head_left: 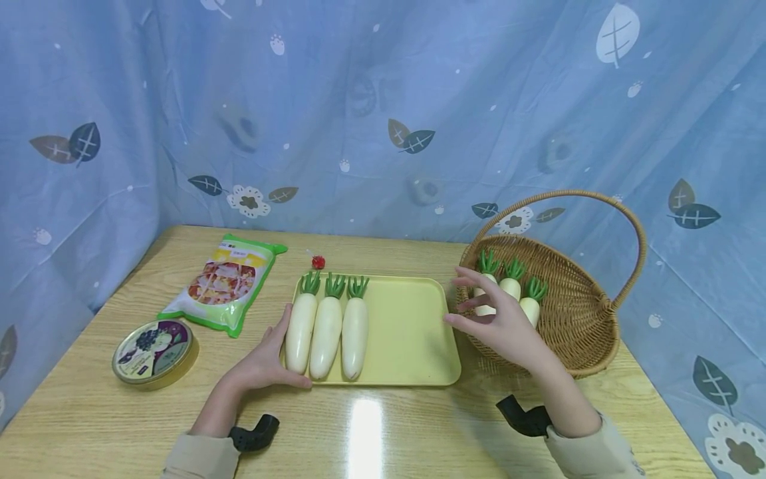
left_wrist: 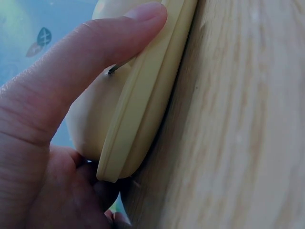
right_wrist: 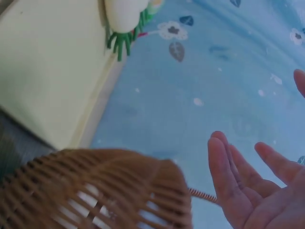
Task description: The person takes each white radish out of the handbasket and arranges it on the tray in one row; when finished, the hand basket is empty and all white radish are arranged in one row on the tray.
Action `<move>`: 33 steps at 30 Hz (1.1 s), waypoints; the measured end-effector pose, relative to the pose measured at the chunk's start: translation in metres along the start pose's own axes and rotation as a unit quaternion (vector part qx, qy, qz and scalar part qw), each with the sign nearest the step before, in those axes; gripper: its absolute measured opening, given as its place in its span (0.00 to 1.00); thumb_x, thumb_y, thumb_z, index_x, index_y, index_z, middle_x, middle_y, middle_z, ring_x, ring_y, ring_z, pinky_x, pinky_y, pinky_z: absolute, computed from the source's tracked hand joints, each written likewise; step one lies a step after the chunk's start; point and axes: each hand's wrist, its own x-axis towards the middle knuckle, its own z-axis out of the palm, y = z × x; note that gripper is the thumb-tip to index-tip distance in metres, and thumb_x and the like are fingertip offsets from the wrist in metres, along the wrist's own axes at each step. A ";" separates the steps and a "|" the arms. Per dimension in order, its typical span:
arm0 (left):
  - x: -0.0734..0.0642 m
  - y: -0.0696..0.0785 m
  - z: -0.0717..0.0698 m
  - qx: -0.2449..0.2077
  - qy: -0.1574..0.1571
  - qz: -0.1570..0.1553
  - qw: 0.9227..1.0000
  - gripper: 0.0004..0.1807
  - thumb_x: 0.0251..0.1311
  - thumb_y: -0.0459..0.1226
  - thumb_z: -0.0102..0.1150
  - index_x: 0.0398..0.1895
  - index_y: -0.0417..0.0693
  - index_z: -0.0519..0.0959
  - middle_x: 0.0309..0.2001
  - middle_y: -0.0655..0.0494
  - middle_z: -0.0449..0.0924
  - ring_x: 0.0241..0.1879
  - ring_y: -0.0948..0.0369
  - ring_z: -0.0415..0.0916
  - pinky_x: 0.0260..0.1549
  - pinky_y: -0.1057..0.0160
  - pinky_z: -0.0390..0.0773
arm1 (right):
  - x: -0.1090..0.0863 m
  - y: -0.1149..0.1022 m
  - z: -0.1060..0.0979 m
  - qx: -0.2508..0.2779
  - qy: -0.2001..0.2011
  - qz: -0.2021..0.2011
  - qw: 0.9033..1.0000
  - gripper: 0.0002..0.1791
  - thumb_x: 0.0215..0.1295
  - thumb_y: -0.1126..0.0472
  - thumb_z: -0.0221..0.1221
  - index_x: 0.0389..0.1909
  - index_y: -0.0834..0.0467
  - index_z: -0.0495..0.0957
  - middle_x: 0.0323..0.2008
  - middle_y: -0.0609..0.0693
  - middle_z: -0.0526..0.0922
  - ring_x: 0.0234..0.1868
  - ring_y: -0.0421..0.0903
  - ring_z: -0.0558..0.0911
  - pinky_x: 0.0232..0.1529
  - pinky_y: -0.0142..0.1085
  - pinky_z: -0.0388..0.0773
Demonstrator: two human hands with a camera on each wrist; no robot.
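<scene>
Three white radishes (head_left: 326, 336) with green tops lie side by side in the left part of a yellow tray (head_left: 413, 332). My left hand (head_left: 260, 364) grips the tray's near left corner. In the left wrist view its thumb (left_wrist: 138, 24) lies over the rim, with the other fingers around the outer side, partly hidden. At the right, a wicker basket (head_left: 568, 319) leans tilted and contains three more radishes (head_left: 510, 287). My right hand (head_left: 509, 329) is over the basket's left edge, fingers parted and holding nothing; it partly covers those radishes.
Left of the tray lie a green food bag (head_left: 224, 283) and a round tin (head_left: 154, 352). A small red item (head_left: 318, 262) sits behind the tray. The basket's tall handle (head_left: 637, 239) arches up at the right. A blue patterned curtain (head_left: 359, 120) hangs behind the table.
</scene>
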 end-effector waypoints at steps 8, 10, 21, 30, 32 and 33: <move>0.000 -0.001 0.000 -0.003 0.000 0.002 1.000 0.77 0.25 0.46 0.78 0.70 0.44 0.26 0.71 0.41 0.28 0.65 0.34 0.21 0.58 0.34 0.30 | -0.005 0.010 -0.010 0.000 0.024 0.009 1.000 0.35 0.57 0.57 0.62 0.66 0.48 0.60 0.58 0.56 0.68 0.42 0.48 0.79 0.39 0.36 0.79; 0.000 -0.001 0.000 -0.001 0.001 0.002 1.000 0.77 0.25 0.47 0.78 0.70 0.43 0.26 0.71 0.41 0.28 0.65 0.34 0.22 0.58 0.34 0.30 | -0.007 0.014 -0.013 -0.014 0.034 0.015 0.999 0.34 0.58 0.56 0.62 0.66 0.48 0.61 0.57 0.55 0.69 0.41 0.46 0.79 0.39 0.34 0.79; 0.000 -0.001 0.000 -0.001 -0.001 0.002 1.000 0.77 0.25 0.47 0.78 0.70 0.43 0.26 0.71 0.41 0.28 0.65 0.34 0.22 0.58 0.34 0.31 | -0.017 0.037 -0.024 -0.070 0.081 0.039 0.993 0.32 0.59 0.55 0.61 0.64 0.53 0.63 0.56 0.58 0.71 0.38 0.39 0.78 0.31 0.32 0.78; 0.000 0.000 0.000 0.000 -0.003 0.001 1.000 0.77 0.26 0.47 0.78 0.70 0.43 0.26 0.71 0.41 0.28 0.65 0.36 0.22 0.59 0.35 0.30 | -0.024 0.050 -0.030 -0.097 0.102 0.069 0.988 0.33 0.59 0.54 0.61 0.65 0.54 0.63 0.55 0.59 0.72 0.36 0.31 0.77 0.26 0.32 0.76; 0.000 0.000 0.000 0.000 -0.002 0.000 1.000 0.77 0.26 0.47 0.78 0.70 0.44 0.26 0.71 0.42 0.28 0.65 0.35 0.21 0.59 0.35 0.30 | -0.025 0.053 -0.032 -0.101 0.105 0.073 0.987 0.33 0.59 0.53 0.60 0.65 0.54 0.63 0.55 0.59 0.72 0.35 0.29 0.76 0.26 0.32 0.76; 0.000 0.000 0.000 0.000 -0.002 0.000 1.000 0.77 0.25 0.47 0.78 0.70 0.44 0.26 0.71 0.42 0.28 0.65 0.35 0.22 0.59 0.35 0.30 | -0.025 0.054 -0.032 -0.105 0.106 0.075 0.986 0.33 0.59 0.53 0.60 0.65 0.54 0.63 0.55 0.59 0.72 0.35 0.27 0.76 0.26 0.32 0.76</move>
